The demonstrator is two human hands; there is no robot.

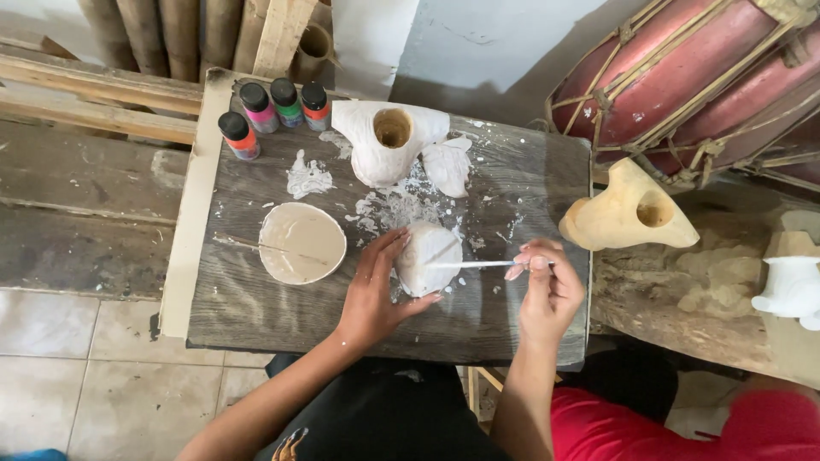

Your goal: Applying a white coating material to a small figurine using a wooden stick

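1. Of the two hands, the left hand point(373, 294) is spread about half open, its fingers curved against the side of a small white-coated carved piece point(428, 258) that it steadies on the desk point(512, 183).
2. The right hand point(547, 286) is pinched closed, fingertips together around the end of one thin brush point(478, 265); the brush lies roughly level and its tip meets the surface of the white-coated carved piece.
3. That piece sits near the middle of the desk's front half, between the two hands, on dried white splatter.
4. One shallow bowl point(302, 242) of pale paint stands just left of the left hand, with one thin stick point(248, 246) resting across it.
5. Four small paint bottles point(272, 113) with black caps stand at the far left corner: orange, pink, green and red-orange.
6. Two more white pieces lie at the back of the desk: a larger carved one with a round hole point(389, 139), and a smaller flat one point(448, 165) just beside it to the right.
7. One unpainted wooden piece with a hole point(628, 212) rests off the desk's right edge.
8. One white figure point(790, 286) stands at the far right, well apart.
9. Two red drums point(700, 77) bound with cord lie beyond, at the upper right.
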